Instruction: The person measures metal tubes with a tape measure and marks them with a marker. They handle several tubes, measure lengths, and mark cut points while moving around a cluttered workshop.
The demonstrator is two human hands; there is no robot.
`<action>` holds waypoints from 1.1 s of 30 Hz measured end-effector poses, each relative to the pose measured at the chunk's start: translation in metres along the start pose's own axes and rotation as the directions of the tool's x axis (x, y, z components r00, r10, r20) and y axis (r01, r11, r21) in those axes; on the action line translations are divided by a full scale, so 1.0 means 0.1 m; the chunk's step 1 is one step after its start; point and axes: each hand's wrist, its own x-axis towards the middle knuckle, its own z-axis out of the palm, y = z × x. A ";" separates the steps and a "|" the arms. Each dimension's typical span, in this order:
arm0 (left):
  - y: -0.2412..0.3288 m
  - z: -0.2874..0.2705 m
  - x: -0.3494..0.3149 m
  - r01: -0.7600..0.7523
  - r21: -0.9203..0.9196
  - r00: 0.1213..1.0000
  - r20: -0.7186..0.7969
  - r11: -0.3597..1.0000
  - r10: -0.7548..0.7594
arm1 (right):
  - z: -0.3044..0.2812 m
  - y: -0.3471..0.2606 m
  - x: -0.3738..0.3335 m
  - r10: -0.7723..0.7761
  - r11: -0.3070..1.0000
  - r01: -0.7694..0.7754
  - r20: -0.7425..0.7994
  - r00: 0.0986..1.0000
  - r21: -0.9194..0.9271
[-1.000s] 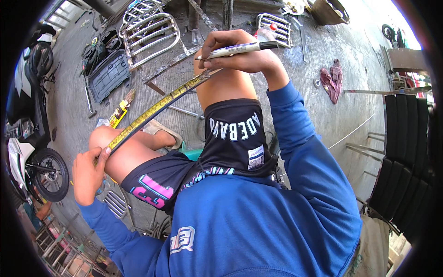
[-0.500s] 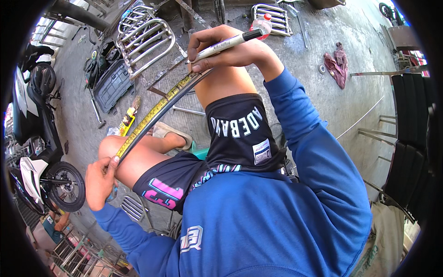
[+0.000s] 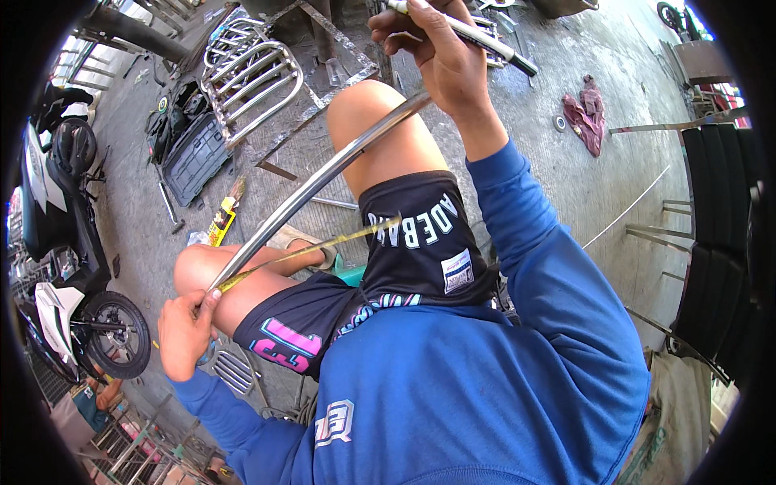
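Note:
A shiny metal tube [image 3: 323, 178] lies slantwise across my two bare knees. At its lower left end my left hand [image 3: 186, 327] is closed, its thumb pressed on the tube and on a yellow tape measure blade [image 3: 323, 242]. The blade's free end stretches over my shorts, apart from the tube; its case cannot be made out. My right hand [image 3: 453, 69] is raised above the tube's far end, closed on a white marker pen [image 3: 489, 42] with a black end. That hand appears off the tube.
Chromed tubular racks [image 3: 255, 77] stand on the concrete floor ahead, beside a flat metal frame [image 3: 311, 109]. A grey plastic case [image 3: 194, 153] and a brush [image 3: 226, 212] lie left. Motorcycles [image 3: 113, 331] stand far left. A maroon rag [image 3: 586, 117] lies right, near black seats [image 3: 711, 234].
My right hand has lifted away to the right with the marker pen. The tape blade has come off the tube and swung down over my shorts. My left hand keeps its hold.

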 end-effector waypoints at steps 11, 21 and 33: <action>-0.24 -0.02 0.16 -0.078 -0.236 0.997 -0.019 0.969 0.075 | -0.18 -0.10 -0.42 -0.257 0.871 0.245 0.030 0.966 -0.426; -0.40 0.04 0.20 -0.195 -0.341 0.981 -0.089 0.920 0.175 | 0.18 0.09 -0.33 0.100 0.700 0.253 0.442 0.891 -0.667; -0.44 -0.03 0.25 -0.154 -0.374 0.987 -0.017 0.915 0.159 | 0.15 0.13 -0.15 0.303 0.760 0.130 0.525 0.795 -0.637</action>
